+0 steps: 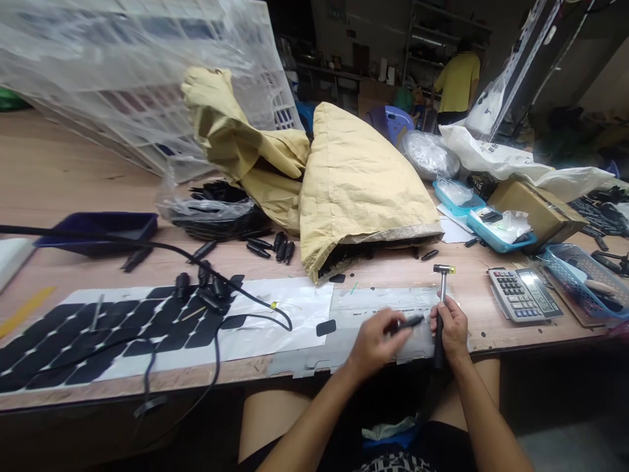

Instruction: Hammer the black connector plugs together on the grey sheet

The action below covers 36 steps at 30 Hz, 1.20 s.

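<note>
Both hands work at the worktop (73, 177) edge: left hand (376, 344) pinches a black connector (410, 322), right hand (449, 328) grips a hammer (443, 278) upright, strike not yet made.

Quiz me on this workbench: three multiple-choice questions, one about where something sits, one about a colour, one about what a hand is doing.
1. Where is the calculator?
A. right of the hands
B. on the blue tray
C. under the paper sack

2. What colour is the big crumpled paper sack?
A. red
B. tan yellow
C. black

3. What is the right hand doing?
A. resting flat
B. gripping a small hammer
C. holding scissors

A: it lies on the table to the right.
B: tan paper.
B: fingers wrap the handle, head up.
</note>
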Tool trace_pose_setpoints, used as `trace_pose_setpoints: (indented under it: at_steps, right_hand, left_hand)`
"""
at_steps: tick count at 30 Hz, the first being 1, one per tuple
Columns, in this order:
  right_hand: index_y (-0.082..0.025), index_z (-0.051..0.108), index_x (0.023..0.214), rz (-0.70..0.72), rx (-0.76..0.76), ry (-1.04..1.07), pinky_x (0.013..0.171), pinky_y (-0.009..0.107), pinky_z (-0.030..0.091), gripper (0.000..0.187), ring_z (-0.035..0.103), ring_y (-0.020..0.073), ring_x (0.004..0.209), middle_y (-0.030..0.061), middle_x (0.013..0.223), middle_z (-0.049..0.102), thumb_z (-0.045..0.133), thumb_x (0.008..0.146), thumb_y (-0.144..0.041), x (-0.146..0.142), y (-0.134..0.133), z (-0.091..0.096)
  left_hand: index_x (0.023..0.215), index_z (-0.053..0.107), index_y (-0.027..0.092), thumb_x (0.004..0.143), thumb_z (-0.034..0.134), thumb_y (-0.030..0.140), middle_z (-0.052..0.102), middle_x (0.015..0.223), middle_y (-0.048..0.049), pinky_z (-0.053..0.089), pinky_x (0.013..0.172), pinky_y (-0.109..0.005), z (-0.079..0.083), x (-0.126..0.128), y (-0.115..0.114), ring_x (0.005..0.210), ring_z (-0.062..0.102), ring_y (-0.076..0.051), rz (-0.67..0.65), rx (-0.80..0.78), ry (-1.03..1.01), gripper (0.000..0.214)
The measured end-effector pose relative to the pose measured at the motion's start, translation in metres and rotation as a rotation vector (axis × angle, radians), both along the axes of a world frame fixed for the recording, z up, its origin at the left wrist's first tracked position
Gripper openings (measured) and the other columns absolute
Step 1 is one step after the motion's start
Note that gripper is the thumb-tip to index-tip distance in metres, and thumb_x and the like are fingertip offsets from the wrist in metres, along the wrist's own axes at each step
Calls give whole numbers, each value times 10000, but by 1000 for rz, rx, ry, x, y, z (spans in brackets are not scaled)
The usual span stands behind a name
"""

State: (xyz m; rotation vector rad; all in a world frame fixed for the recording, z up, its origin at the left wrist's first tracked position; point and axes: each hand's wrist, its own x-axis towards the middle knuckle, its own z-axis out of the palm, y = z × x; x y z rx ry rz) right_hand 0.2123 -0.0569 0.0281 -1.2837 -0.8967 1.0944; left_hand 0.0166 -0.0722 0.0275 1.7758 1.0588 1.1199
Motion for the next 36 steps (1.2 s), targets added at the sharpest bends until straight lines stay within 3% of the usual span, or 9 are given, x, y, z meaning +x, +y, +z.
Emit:
trace_pose_setpoints:
  at_steps: [5, 9, 13, 17, 23, 25, 28, 30, 36]
  right_hand:
    - [-160, 589, 1115, 31, -5, -28, 337, 173, 363, 427, 469, 80, 419, -51, 635, 563, 663, 800, -438, -3, -1, -1]
    - [-154, 586, 1134, 34, -1, -40, 343, 179, 364, 433, 474, 81, 422, -51, 646, 563, 662, 810, -431, -5, -3, -2]
    - [-150, 589, 1124, 37, 10, -51, 342, 183, 365, 429, 471, 81, 419, -51, 643, 558, 662, 812, -435, -5, -5, -3]
    - [-158, 587, 1151, 10, 41, -42, 346, 181, 354, 416, 463, 79, 417, -54, 646, 553, 641, 831, -418, -7, -8, -6]
    - [-181, 550, 1230, -208, 164, -24, 393, 195, 372, 413, 441, 74, 430, -58, 678, 522, 571, 885, -407, -13, -15, -7]
    - [-185, 542, 1245, -234, 169, -15, 404, 197, 370, 413, 443, 75, 438, -57, 688, 522, 557, 896, -404, -13, -15, -7]
    - [-176, 548, 1233, -223, 180, -22, 435, 208, 385, 398, 457, 77, 451, -55, 688, 526, 558, 901, -396, -13, -14, -7]
    - [-173, 547, 1230, -205, 173, -33, 438, 213, 387, 394, 457, 77, 447, -54, 688, 527, 552, 908, -400, -13, -13, -8]
    - [-175, 534, 1230, -167, 147, -2, 422, 206, 374, 395, 440, 76, 442, -57, 682, 517, 558, 909, -403, -11, -11, -11]
  left_hand:
    - [922, 683, 226, 875, 574, 405, 661, 698, -12, 441, 649, -264, -34, 0, -85, 638, 604, -160, -314, -125, 259, 215]
    - [1102, 675, 234, 895, 514, 381, 724, 1007, -66, 499, 829, -314, -88, -1, -85, 951, 675, -243, -194, -482, 607, 301]
    - [1331, 574, 257, 909, 485, 354, 606, 1330, -97, 401, 1064, -398, -113, 2, -75, 1262, 533, -288, -90, -537, 795, 441]
    - [1202, 672, 254, 851, 553, 343, 683, 1186, -94, 455, 988, -406, -81, 4, -75, 1155, 603, -304, -296, -574, 810, 381]
    - [1048, 729, 227, 850, 593, 529, 715, 832, -14, 458, 632, -222, 23, -5, -19, 718, 638, -158, -936, -499, 285, 386]
    - [1018, 725, 200, 876, 565, 510, 707, 853, -17, 456, 657, -222, 42, 4, 21, 738, 630, -154, -812, -416, 208, 376]
    - [991, 724, 185, 877, 555, 457, 693, 798, -33, 447, 678, -265, 47, 38, 85, 748, 622, -187, -210, -218, 345, 340]
    - [1080, 708, 199, 879, 558, 438, 716, 872, -55, 457, 726, -294, 42, 68, 122, 832, 643, -221, 39, -172, 449, 347]
    - [1114, 698, 183, 931, 496, 372, 723, 1054, -150, 479, 821, -354, 26, 131, 174, 995, 671, -283, 191, -112, 759, 332]
